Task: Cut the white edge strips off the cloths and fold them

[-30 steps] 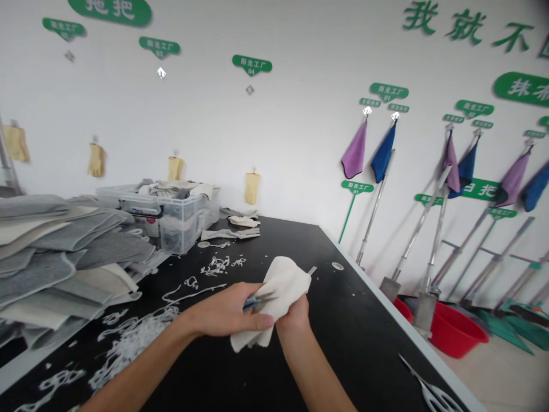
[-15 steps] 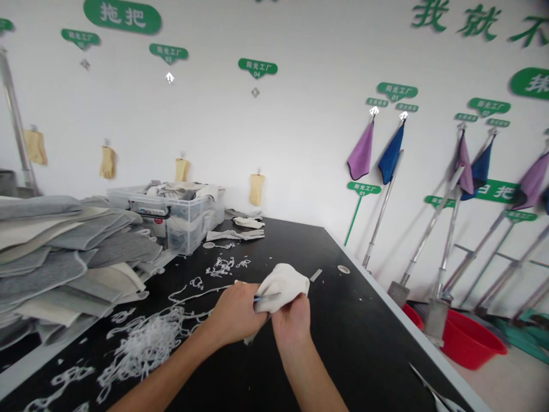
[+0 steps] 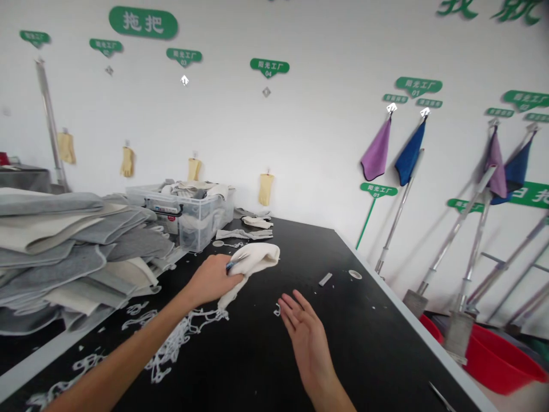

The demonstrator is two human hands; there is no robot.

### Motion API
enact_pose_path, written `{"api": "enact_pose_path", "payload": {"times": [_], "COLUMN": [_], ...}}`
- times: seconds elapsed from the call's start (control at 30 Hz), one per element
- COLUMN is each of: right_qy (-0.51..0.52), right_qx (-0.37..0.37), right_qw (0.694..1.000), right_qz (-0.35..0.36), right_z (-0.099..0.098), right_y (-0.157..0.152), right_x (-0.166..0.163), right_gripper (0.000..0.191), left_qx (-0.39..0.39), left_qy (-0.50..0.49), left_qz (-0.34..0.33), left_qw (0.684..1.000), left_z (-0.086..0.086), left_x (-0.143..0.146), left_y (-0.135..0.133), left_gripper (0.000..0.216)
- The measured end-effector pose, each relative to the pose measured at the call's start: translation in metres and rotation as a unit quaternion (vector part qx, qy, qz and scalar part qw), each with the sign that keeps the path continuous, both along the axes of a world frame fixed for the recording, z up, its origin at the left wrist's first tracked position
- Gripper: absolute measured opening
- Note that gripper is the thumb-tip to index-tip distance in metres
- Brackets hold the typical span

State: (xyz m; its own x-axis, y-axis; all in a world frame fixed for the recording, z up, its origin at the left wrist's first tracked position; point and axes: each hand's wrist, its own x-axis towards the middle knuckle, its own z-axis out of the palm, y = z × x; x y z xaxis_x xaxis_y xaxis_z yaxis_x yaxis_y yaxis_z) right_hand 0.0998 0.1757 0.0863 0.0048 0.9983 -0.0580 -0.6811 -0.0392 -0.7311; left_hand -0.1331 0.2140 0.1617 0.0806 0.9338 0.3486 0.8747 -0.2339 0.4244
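Note:
My left hand [image 3: 217, 278] is closed on a folded white cloth [image 3: 257, 257], raised above the black table. The same hand holds a small tool [image 3: 234, 262] with a blue part and a thin metal tip, perhaps thread snips, lying against the cloth. One end of the cloth hangs down toward a heap of loose white threads [image 3: 171, 346]. My right hand [image 3: 306, 337] is open, palm turned inward and fingers stretched out, apart from the cloth. A short white thread scrap [image 3: 277, 309] is just by its fingertips.
A tall stack of grey and white cloths [image 3: 77, 252] fills the left side. Behind it stands a clear plastic bin [image 3: 193, 223] full of fabric. A grey strip [image 3: 325, 279] and a white ring [image 3: 355, 274] lie right; a pointed metal tool [image 3: 441, 396] is near the front right edge.
My right hand has let go of the white cloth and opened, moving to the right and down. My left hand has carried the cloth and small tool leftward and up.

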Motion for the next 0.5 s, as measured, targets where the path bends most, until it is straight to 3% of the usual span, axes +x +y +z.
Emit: {"api": "enact_pose_path", "payload": {"times": [0.2, 0.3, 0.4, 0.5], "right_qy": [-0.125, -0.147, -0.152, -0.164], "right_qx": [-0.036, -0.043, -0.035, -0.034], "right_qw": [0.991, 0.988, 0.987, 0.985], "right_qz": [-0.014, 0.005, 0.034, 0.048], "right_z": [-0.052, -0.074, -0.089, -0.1], "right_y": [0.008, 0.008, 0.004, 0.002], "right_x": [0.018, 0.026, 0.037, 0.045], "right_gripper": [0.046, 0.046, 0.043, 0.042], "left_qx": [-0.028, -0.024, -0.01, 0.018], "left_qy": [0.121, 0.163, 0.186, 0.203], "left_qz": [-0.024, 0.012, 0.085, 0.189], "left_qw": [0.992, 0.986, 0.979, 0.961], "left_z": [-0.008, -0.005, 0.019, 0.059], "left_x": [-0.006, -0.011, -0.04, -0.091], "left_y": [-0.02, -0.021, -0.012, -0.002], "left_gripper": [0.016, 0.016, 0.026, 0.045]}}
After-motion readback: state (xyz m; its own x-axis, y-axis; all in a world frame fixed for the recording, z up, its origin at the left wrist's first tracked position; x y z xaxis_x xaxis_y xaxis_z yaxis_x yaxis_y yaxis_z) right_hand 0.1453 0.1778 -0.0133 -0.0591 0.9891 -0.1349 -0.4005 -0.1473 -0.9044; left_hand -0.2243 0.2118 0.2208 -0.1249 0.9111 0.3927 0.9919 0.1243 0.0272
